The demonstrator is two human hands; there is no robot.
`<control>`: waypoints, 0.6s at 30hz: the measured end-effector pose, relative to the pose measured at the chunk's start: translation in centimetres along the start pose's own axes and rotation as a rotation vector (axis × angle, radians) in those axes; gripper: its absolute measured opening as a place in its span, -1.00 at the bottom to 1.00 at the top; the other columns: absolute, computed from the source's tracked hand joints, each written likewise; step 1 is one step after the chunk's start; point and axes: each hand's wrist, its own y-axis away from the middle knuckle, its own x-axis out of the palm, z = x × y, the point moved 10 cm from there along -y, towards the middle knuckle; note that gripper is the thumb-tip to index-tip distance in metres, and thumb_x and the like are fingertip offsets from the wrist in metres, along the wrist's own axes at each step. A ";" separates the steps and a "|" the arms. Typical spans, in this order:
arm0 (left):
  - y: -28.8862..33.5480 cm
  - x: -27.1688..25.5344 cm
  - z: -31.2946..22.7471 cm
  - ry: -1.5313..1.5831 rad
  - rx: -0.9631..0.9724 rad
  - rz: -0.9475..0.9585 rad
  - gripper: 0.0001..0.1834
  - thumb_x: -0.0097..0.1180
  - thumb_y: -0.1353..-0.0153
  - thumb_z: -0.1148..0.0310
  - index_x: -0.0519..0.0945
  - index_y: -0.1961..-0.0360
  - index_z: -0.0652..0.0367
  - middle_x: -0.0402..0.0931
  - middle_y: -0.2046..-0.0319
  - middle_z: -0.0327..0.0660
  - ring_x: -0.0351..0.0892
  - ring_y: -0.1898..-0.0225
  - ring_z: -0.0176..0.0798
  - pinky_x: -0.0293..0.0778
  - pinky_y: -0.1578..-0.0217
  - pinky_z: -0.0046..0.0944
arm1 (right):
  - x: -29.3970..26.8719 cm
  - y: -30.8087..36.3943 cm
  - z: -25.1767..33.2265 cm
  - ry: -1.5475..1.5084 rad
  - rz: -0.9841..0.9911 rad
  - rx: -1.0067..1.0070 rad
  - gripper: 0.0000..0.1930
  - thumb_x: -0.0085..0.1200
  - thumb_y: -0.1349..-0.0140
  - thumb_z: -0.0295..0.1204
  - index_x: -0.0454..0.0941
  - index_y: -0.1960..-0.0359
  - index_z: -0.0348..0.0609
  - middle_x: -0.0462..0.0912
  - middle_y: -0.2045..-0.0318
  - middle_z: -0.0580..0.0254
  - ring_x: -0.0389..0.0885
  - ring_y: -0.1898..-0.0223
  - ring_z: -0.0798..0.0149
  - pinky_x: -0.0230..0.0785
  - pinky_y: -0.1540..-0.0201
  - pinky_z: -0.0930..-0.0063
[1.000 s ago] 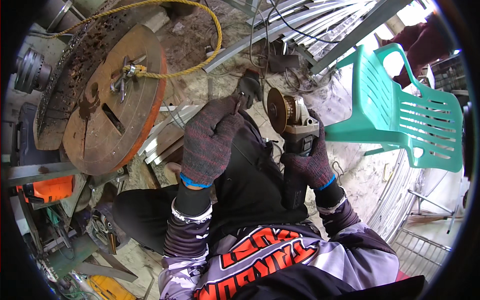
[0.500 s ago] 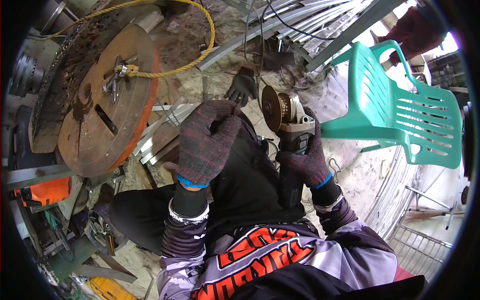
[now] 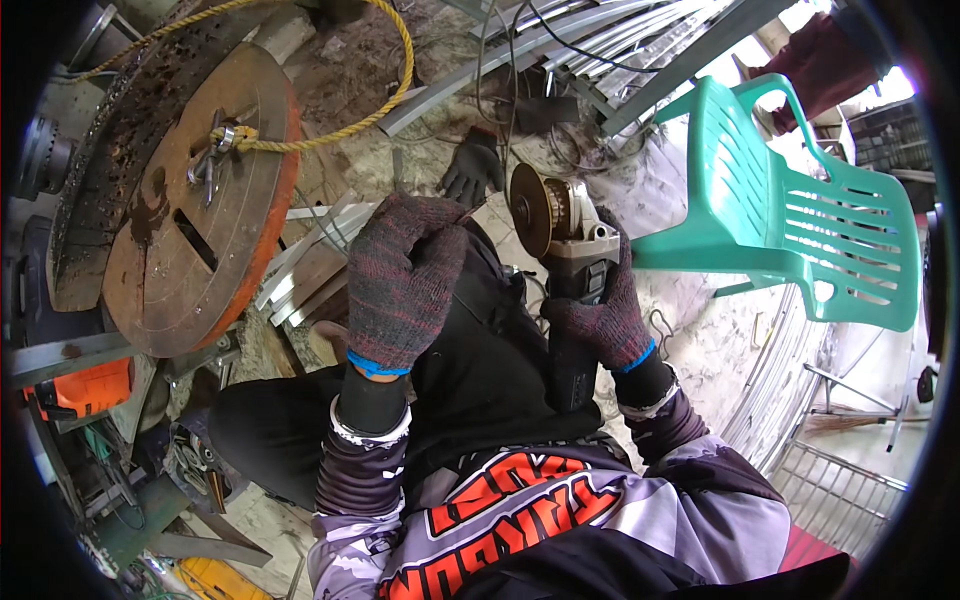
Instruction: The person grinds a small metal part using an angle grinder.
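My right hand [image 3: 612, 318], in a dark knit glove with a blue cuff, is wrapped round the body of an angle grinder [image 3: 578, 262]. The grinder stands roughly upright above my lap, its worn brown disc [image 3: 534, 210] at the top, turned toward my left hand. My left hand [image 3: 405, 285], gloved the same way, is closed with the fingers curled inward. A thin dark tip shows by its fingertips, too small to name. A gap separates this hand from the disc. Beyond them a loose black glove [image 3: 474, 168] lies on the floor.
To the left stands a large round wooden disc [image 3: 200, 215] with a yellow rope [image 3: 407, 60] tied at its centre. A green plastic chair [image 3: 745, 200] is at right. Metal bars [image 3: 600, 45] and cables lie ahead. Another person's leg [image 3: 815, 70] shows at far right.
The whole view has shifted slightly, so the wooden disc, chair and hands sit a little further left. Both hands keep nearly the same pose, and the grinder stays in my right hand.
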 end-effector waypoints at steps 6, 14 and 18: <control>-0.4 -0.3 -0.8 -0.016 0.059 -0.057 -0.82 0.32 -0.20 0.58 0.73 0.15 0.25 0.68 0.23 -0.13 0.69 0.15 -0.15 0.59 0.06 -0.20 | -0.1 -0.2 0.5 0.021 -0.007 -0.066 0.15 0.45 0.12 -0.48 0.03 -0.57 -0.01 0.56 -0.18 0.08 0.57 -0.17 0.16 0.45 -0.27 0.20; -0.4 0.1 -0.9 -0.048 0.072 -0.056 -0.83 0.31 -0.19 0.58 0.72 0.17 0.25 0.67 0.26 -0.07 0.70 0.22 -0.04 0.62 0.12 -0.14 | -0.1 -0.2 0.3 0.023 0.010 -0.049 0.16 0.44 0.13 -0.50 0.01 -0.58 -0.03 0.52 -0.23 0.03 0.54 -0.23 0.12 0.40 -0.32 0.21; -0.7 0.8 -1.1 -0.088 0.083 -0.026 -0.84 0.31 -0.21 0.56 0.72 0.17 0.23 0.68 0.27 -0.05 0.72 0.25 -0.04 0.63 0.16 -0.13 | 0.2 -0.1 0.5 -0.040 0.013 -0.038 0.17 0.44 0.12 -0.50 0.00 -0.59 -0.02 0.51 -0.24 0.01 0.53 -0.24 0.11 0.41 -0.32 0.20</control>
